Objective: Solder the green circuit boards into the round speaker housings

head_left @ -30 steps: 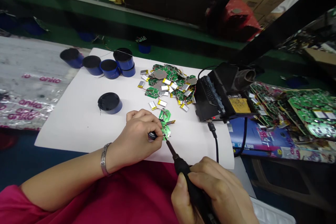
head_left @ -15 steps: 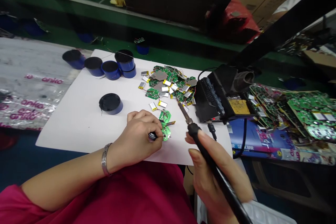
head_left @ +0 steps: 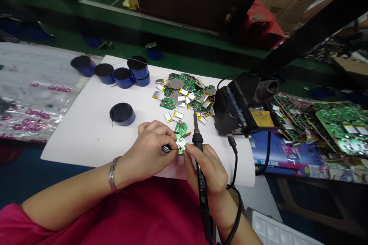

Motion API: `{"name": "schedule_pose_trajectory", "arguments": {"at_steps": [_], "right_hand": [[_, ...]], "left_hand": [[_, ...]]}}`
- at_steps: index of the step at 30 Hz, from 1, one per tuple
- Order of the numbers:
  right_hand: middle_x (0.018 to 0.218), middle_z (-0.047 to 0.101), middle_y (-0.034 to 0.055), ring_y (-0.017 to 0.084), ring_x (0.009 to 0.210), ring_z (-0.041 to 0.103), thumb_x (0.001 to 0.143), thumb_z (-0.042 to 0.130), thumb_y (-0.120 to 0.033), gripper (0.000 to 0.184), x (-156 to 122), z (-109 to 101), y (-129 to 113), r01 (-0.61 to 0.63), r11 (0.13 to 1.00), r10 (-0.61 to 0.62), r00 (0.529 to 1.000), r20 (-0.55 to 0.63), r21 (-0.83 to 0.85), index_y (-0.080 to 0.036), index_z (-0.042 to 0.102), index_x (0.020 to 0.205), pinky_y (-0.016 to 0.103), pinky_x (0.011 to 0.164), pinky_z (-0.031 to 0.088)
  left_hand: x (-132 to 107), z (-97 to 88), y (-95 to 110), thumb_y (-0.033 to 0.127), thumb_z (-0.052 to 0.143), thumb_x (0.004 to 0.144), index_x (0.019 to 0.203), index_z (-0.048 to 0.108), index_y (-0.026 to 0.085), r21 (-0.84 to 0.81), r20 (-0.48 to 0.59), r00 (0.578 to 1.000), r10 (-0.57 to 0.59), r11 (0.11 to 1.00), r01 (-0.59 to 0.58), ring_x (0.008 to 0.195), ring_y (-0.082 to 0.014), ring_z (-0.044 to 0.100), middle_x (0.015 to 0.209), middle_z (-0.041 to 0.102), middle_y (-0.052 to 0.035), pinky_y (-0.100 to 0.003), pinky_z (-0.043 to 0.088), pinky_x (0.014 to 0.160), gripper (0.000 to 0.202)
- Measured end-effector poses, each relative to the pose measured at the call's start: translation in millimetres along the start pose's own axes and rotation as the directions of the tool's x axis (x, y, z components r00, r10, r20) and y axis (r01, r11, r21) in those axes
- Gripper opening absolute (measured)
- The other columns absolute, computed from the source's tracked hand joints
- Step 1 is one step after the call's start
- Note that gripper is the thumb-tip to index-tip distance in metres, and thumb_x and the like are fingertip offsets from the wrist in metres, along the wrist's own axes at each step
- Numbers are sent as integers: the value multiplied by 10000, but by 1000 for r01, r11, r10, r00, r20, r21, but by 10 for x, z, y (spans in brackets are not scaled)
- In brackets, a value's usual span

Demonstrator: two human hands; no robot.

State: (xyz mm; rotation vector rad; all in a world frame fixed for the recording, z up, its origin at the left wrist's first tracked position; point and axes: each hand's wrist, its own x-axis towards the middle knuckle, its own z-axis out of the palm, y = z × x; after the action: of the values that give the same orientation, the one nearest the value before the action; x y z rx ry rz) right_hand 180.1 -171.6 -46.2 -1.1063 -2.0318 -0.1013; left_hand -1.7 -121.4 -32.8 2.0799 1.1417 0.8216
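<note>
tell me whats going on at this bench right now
A person in a red top sits at a white sheet on the bench. Their left hand pinches a small green circuit board just above the sheet, and their right hand grips a soldering iron with its tip pointing away from them, past the board. Beyond lie a pile of green boards and small batteries, several blue round casings and the soldering station.

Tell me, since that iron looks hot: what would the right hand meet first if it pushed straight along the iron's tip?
Probably the pile of boards and batteries beyond the soldering iron; depth is unclear.
</note>
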Motion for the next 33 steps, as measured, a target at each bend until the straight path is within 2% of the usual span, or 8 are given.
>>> {"name": "schedule_pose_trajectory", "arguments": {"at_steps": [4, 10, 16, 22, 26, 29, 31, 33], "right_hand": [[874, 722, 75, 178, 784, 679, 806, 695, 0, 424, -11, 36, -28, -21, 999, 19, 999, -43, -49, -140, 585, 1191, 336, 690, 585], [863, 720, 89, 176, 748, 668, 788, 693, 20, 457, -51, 87, -46, -18, 998, 13, 995, -97, -53, -115, 573, 1208, 329, 645, 578], [858, 714, 83, 185, 744, 672, 795, 684, 4, 466, -34, 93, -50, -20, 998, 15, 996, -89, -52, -127, 571, 1228, 330, 642, 576], [856, 719, 90, 187, 720, 662, 807, 667, 3, 474, 6, 90, -70, -21, 998, 16, 997, -78, -52, -133, 564, 1250, 332, 617, 573], [865, 725, 78, 178, 720, 675, 835, 647, -14, 478, 25, 72, -93, -32, 999, 31, 998, -54, -16, -150, 546, 1283, 328, 634, 590], [938, 738, 74, 167, 762, 705, 853, 661, -68, 431, 52, -15, -92, -171, 985, 169, 980, -108, -15, -170, 568, 1262, 296, 675, 607], [930, 744, 56, 166, 757, 722, 862, 683, -147, 358, 86, -111, -66, -311, 950, 305, 937, -168, -8, -186, 613, 1211, 287, 697, 611], [849, 739, 27, 162, 687, 717, 864, 691, -206, 285, 134, -218, -21, -393, 918, 394, 893, -217, 54, -195, 658, 1147, 291, 670, 607]], "left_hand": [[-37, -23, 6, 164, 639, 839, 728, 713, 253, 9, 13, 1000, 18, 1000, -19, 969, -191, 578, 935, 702, 32, -431, 297, 899, 160], [-102, 41, 51, 142, 632, 811, 696, 681, 228, 78, -135, 991, 7, 997, 4, 986, -219, 572, 943, 710, 15, -444, 290, 900, 152], [-161, 102, 129, 161, 616, 837, 702, 673, 224, 158, -231, 973, 17, 987, 21, 1048, -257, 571, 999, 730, -11, -482, 274, 937, 160], [-165, 94, 146, 150, 615, 819, 697, 664, 212, 178, -184, 982, -34, 982, 68, 1052, -269, 567, 1034, 720, -30, -493, 291, 927, 145], [-119, 87, 123, 144, 616, 798, 658, 636, 194, 154, -145, 986, -83, 982, 106, 1035, -261, 569, 1023, 699, -43, -465, 321, 894, 149], [-97, 95, 120, 129, 605, 785, 660, 631, 191, 145, -133, 986, -98, 983, 117, 1037, -256, 569, 1012, 686, -47, -451, 333, 880, 142], [-100, 109, 124, 122, 600, 779, 658, 624, 190, 154, -144, 985, -97, 981, 119, 1048, -258, 564, 1008, 678, -52, -453, 332, 886, 140], [-112, 127, 130, 117, 599, 769, 658, 613, 188, 170, -165, 982, -93, 978, 121, 1059, -264, 554, 1013, 671, -58, -457, 331, 890, 132]]}}
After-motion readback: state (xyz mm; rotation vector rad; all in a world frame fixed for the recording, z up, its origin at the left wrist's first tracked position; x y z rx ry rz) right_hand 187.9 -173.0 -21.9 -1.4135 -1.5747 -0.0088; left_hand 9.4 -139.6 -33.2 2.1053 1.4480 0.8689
